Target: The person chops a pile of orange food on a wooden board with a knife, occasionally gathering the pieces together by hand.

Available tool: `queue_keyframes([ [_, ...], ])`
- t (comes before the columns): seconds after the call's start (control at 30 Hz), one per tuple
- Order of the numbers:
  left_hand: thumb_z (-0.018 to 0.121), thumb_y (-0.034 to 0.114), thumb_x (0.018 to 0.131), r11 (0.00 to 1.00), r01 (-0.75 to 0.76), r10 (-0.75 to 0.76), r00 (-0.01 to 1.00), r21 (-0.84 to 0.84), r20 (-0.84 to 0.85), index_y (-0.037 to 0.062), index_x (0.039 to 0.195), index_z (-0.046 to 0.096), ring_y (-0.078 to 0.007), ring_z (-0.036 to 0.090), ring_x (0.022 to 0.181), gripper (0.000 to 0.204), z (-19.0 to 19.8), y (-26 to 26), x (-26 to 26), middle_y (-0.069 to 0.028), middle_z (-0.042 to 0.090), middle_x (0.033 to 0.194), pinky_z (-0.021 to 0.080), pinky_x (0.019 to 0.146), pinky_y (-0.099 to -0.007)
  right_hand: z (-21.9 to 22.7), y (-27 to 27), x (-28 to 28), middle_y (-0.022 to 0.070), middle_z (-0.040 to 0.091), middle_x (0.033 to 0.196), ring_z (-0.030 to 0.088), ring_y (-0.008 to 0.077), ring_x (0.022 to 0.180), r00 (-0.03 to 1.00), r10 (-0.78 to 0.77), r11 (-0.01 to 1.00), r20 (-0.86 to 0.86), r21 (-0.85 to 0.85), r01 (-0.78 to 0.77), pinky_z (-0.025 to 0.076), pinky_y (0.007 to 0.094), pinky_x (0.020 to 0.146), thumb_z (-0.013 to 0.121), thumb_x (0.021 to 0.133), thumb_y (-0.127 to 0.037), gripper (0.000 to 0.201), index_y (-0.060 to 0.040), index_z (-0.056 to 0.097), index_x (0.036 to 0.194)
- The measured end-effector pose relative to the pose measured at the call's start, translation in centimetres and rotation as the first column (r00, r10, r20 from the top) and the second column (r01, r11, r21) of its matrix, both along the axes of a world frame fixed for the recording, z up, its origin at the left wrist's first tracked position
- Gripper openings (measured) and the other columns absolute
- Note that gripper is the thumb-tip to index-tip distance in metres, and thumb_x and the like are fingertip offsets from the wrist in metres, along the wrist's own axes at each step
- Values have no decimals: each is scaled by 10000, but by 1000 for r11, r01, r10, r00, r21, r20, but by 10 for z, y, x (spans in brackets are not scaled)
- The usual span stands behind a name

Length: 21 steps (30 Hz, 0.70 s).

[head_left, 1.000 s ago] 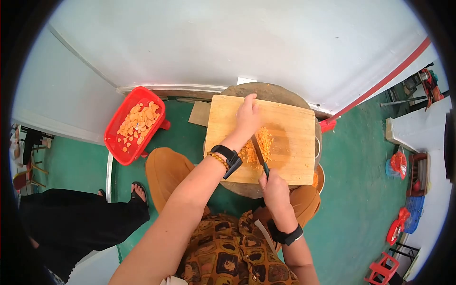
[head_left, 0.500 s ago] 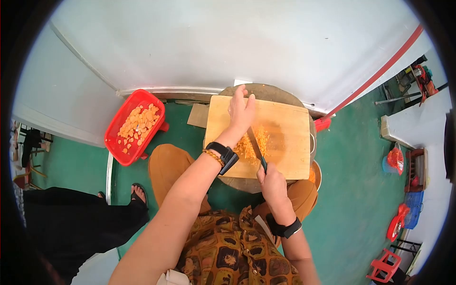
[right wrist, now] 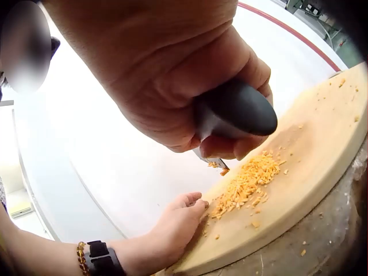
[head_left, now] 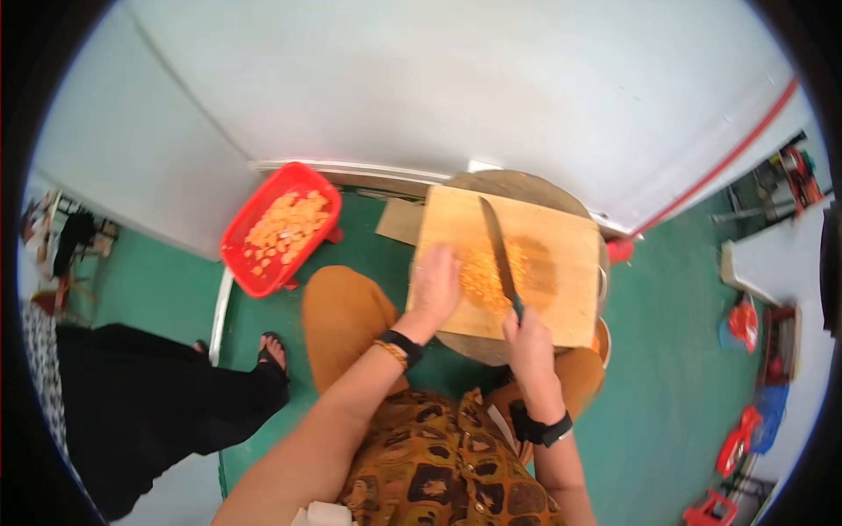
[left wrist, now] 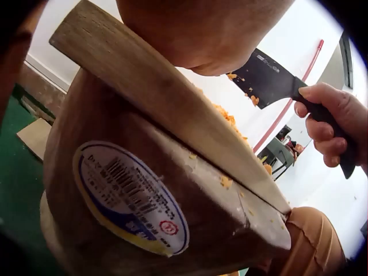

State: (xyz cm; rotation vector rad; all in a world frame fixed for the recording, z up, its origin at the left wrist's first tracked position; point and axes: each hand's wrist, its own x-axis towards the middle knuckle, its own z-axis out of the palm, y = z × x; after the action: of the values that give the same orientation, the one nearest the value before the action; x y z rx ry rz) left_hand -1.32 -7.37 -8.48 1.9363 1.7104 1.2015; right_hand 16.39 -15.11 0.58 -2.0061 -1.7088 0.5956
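My right hand (head_left: 531, 346) grips the black handle of a cleaver (left wrist: 261, 80) whose dark, broad blade is raised over the board. Orange crumbs cling to the blade in the left wrist view. Beneath it a heap of finely chopped orange vegetable (right wrist: 247, 184) covers the middle of the wooden cutting board (head_left: 570, 232). My left hand (head_left: 437, 280) is at the board's left side, fingers extended beside the heap. In the right wrist view, its fingertips are right at the heap's edge.
The board lies on a thick round wooden block (head_left: 526, 182) with a label (left wrist: 135, 198). A red basin (head_left: 235, 241) of orange slices stands left. A bowl (head_left: 605, 337) sits by the right knee. Another person in black clothing (head_left: 158, 386) is at left; a wall (head_left: 438, 88) rises behind.
My left hand has moved from beyond the heap back toward me, to its left side. The cleaver has lifted away from the heap, still in my right hand.
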Motion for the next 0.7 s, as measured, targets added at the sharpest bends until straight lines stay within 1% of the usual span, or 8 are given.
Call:
queue_keyframes([
  [0.13,565,222,914,997,41,-46,996,-65,-78,10,1276,500,-378,442,1233,425,11,-5,17,-206,524,1280,345,1043,-476,-18,-4,5,251,578,624,594,455,592,999,51,990,11,130,-52,483,503,549,576,907,-165,183,4,527,855],
  [0.17,572,249,911,997,44,-51,994,-65,-100,6,1287,496,-378,432,1244,454,12,-4,19,-205,518,1294,336,1050,-483,-23,-5,8,275,591,686,620,444,644,997,57,994,-43,92,-53,488,471,570,542,936,-181,197,16,561,947],
  [0.33,628,340,867,999,35,-42,952,-28,-305,-20,1299,493,-346,409,1279,579,24,0,29,-180,496,1348,326,1024,-483,-36,-3,8,202,551,619,568,311,518,990,-18,981,-140,190,45,464,391,519,522,948,-147,171,18,563,963],
  [0.47,630,278,871,959,283,-282,934,-28,-220,-3,1218,578,-313,455,1258,449,20,6,30,-158,555,1297,342,1010,-462,-33,-9,13,202,539,649,540,303,538,964,-92,991,-247,71,113,461,385,546,509,958,-146,186,23,571,1005],
  [0.57,631,184,877,893,449,-445,887,10,-128,0,1167,620,-336,523,1190,343,13,6,24,-165,600,1236,388,998,-449,-16,-9,11,279,597,797,610,436,721,973,-74,996,-217,37,84,487,450,643,523,953,-164,212,28,562,1034],
  [0.6,635,143,871,875,482,-478,875,40,-74,-2,1150,628,-344,544,1162,315,15,6,19,-171,613,1209,409,984,-440,-15,-8,11,277,598,797,611,435,723,975,-57,997,-214,47,68,485,451,639,521,960,-169,218,27,561,1047],
  [0.63,638,103,865,858,509,-509,861,71,-24,-4,1134,635,-352,565,1133,290,16,6,15,-177,626,1182,431,971,-431,-16,-6,11,275,598,797,612,434,725,976,-37,997,-213,58,50,483,452,636,520,966,-174,224,26,560,1059],
  [0.7,627,63,850,919,369,-380,923,138,57,-11,1126,627,-362,567,1100,285,14,3,11,-178,624,1149,454,950,-417,-12,-2,7,274,602,801,614,434,733,974,-3,995,-225,100,26,482,458,633,516,977,-184,233,23,558,1078],
])
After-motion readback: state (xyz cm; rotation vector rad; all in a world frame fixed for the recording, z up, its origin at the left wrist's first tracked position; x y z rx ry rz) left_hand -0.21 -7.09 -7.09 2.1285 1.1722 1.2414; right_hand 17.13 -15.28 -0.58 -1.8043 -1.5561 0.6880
